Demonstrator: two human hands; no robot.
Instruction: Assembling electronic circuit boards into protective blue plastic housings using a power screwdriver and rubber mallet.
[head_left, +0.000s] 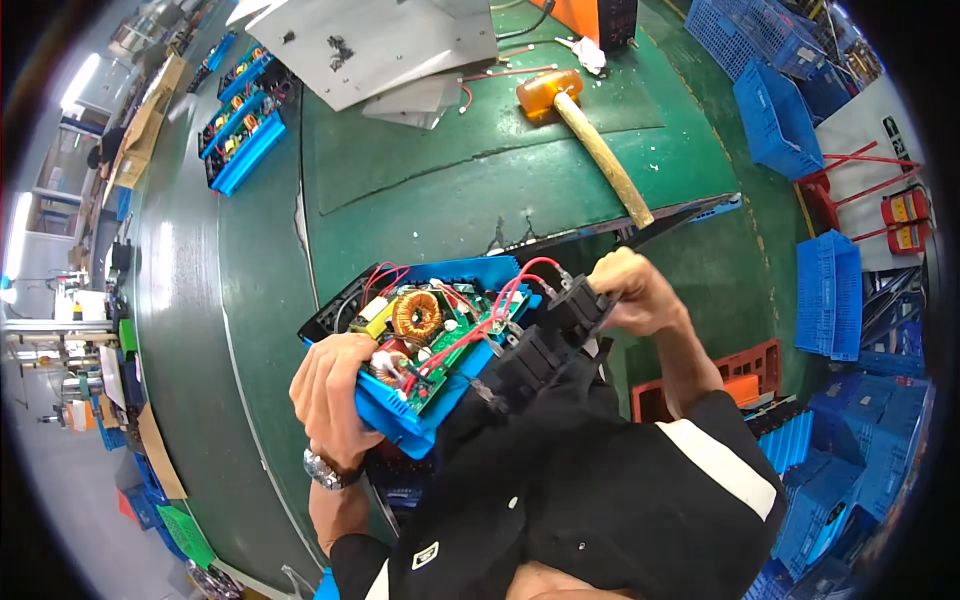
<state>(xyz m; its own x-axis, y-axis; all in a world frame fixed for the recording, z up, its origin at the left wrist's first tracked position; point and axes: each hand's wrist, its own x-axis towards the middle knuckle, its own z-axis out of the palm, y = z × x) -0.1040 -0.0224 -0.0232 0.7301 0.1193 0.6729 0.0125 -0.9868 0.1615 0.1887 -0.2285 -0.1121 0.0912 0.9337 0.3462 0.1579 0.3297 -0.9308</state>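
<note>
My left hand (335, 393) is wrapped round the near left end of a blue metal housing (462, 268). Inside the open housing lies a green circuit board (455, 352) with a copper-wound coil (417, 315) and red wires. My right hand (640, 292), fingers closed, grips the far right end of a black socket panel (530, 362). Red wires (540, 263) run from the board to the metal terminals on this panel. The panel is tilted along the housing's right side, close to my body. The right fingertips are partly hidden.
A mallet (602, 150) with an amber head lies on the green workbench (400, 215). Metal sheets (375, 50) stand at the back. More open blue housings (245, 155) sit to the left. Blue crates (828, 295) and a red crate (645, 400) are on the right.
</note>
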